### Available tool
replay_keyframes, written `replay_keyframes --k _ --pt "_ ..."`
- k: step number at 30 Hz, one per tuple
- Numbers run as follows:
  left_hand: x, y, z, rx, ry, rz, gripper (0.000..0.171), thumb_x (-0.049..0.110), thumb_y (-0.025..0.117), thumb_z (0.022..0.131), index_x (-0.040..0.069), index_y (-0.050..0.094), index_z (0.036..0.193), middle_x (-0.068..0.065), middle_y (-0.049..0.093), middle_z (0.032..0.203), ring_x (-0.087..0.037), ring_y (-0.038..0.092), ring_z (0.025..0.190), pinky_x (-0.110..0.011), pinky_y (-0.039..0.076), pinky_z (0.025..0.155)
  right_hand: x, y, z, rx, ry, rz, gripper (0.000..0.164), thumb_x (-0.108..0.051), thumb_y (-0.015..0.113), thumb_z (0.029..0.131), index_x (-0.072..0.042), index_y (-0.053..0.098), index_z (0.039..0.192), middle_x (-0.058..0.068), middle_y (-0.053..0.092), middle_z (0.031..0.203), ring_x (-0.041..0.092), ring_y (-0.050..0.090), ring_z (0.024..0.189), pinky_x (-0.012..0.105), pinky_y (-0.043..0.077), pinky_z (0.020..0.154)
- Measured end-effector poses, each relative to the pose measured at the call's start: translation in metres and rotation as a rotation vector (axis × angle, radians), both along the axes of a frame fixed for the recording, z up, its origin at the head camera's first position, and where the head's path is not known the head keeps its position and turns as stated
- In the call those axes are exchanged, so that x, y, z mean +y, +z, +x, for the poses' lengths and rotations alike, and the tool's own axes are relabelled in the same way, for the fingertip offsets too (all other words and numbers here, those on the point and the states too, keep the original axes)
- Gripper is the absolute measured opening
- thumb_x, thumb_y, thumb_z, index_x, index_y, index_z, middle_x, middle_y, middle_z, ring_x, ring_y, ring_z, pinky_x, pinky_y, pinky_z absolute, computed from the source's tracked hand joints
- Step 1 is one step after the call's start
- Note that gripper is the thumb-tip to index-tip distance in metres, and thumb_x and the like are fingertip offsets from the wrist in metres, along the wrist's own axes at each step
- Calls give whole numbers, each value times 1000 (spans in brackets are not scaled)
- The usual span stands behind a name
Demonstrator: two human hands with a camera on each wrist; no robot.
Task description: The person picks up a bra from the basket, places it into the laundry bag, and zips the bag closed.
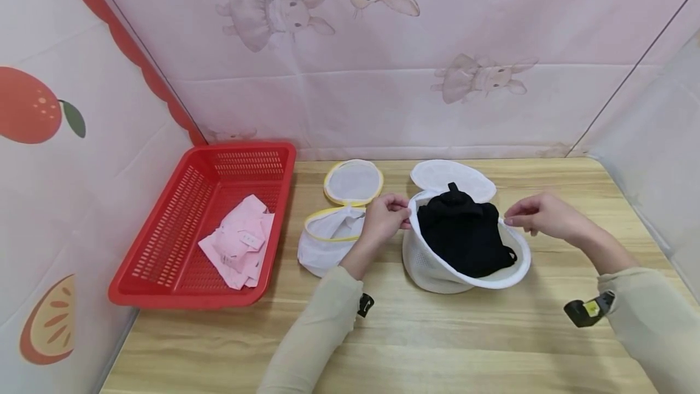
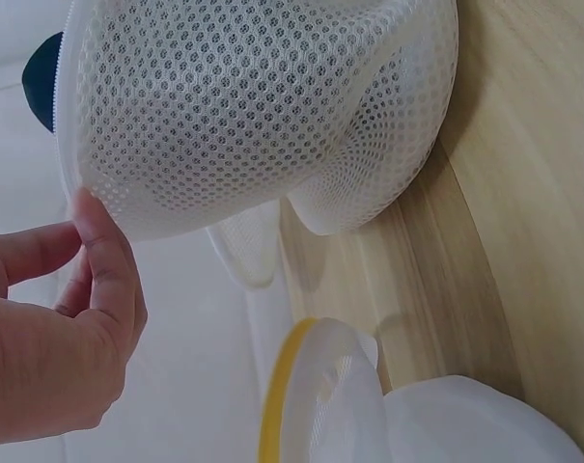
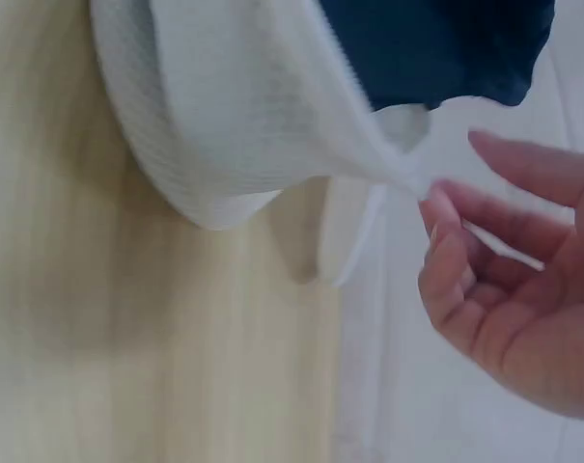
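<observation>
A white mesh laundry bag (image 1: 437, 275) stands open on the table, a folded black garment (image 1: 459, 236) with straps inside it. My left hand (image 1: 385, 217) pinches the left part of the bag's rim between thumb and fingertips. At the rim's right side is my right hand (image 1: 547, 217). In the right wrist view, the rim is drawn to a point at its curled fingers (image 3: 446, 260), while the thumb stands a little apart. The bag's round white lid (image 1: 454, 178) lies folded back behind it.
A smaller white bag (image 1: 317, 254) with yellow trim stands to the left, its round lid (image 1: 353, 181) laid back. Farther left, a red plastic basket (image 1: 202, 300) contains folded pink clothing (image 1: 240, 242). Walls with printed covers border the table's back and sides.
</observation>
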State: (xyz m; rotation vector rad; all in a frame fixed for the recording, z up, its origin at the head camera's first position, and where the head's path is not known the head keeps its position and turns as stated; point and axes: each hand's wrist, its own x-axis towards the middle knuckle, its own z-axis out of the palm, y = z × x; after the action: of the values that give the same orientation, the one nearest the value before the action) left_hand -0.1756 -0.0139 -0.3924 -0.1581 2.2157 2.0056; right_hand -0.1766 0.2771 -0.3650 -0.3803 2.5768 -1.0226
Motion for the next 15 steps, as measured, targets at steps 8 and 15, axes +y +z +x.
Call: replay_keyframes --k 8,15 --pt "-1 4 2 7 -10 -8 8 -10 60 80 -7 62 88 -6 56 70 -9 54 54 -23 53 55 1 -7 -1 11 -66 -51 13 -2 58 86 9 61 91 3 51 65 12 45 56 24 38 48" --pt "-9 14 4 28 -26 -39 7 -10 60 80 -7 63 86 -6 56 70 -9 54 54 -23 53 55 0 0 0 259 -213 -131 15 -6 57 89 9 60 90 -2 58 68 6 51 58 21 44 50"
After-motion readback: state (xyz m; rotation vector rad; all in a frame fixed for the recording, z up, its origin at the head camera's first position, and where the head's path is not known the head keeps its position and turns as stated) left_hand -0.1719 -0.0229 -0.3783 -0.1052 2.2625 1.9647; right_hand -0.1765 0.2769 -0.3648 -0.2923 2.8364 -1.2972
